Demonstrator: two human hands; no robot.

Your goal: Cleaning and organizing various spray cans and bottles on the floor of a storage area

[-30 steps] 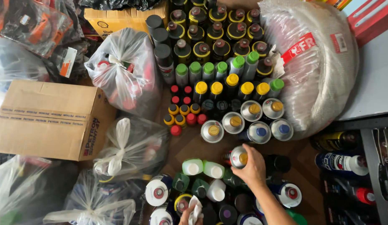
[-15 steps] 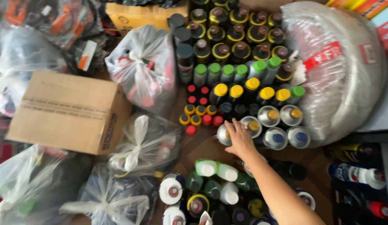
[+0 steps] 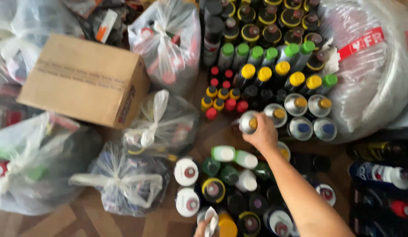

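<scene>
Can with a silver top sits gripped in the right hand, at the left end of the silver-can row. Bare floor lies open to its left. Left hand, at the bottom edge, pinches a white scrap.

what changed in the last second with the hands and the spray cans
The right hand carried the silver spray can forward, away from the person, from above the near cluster to the end of the silver-topped row, fingers still around it. The left hand stayed low by the yellow-capped can. Cardboard box and bags unmoved.
</scene>
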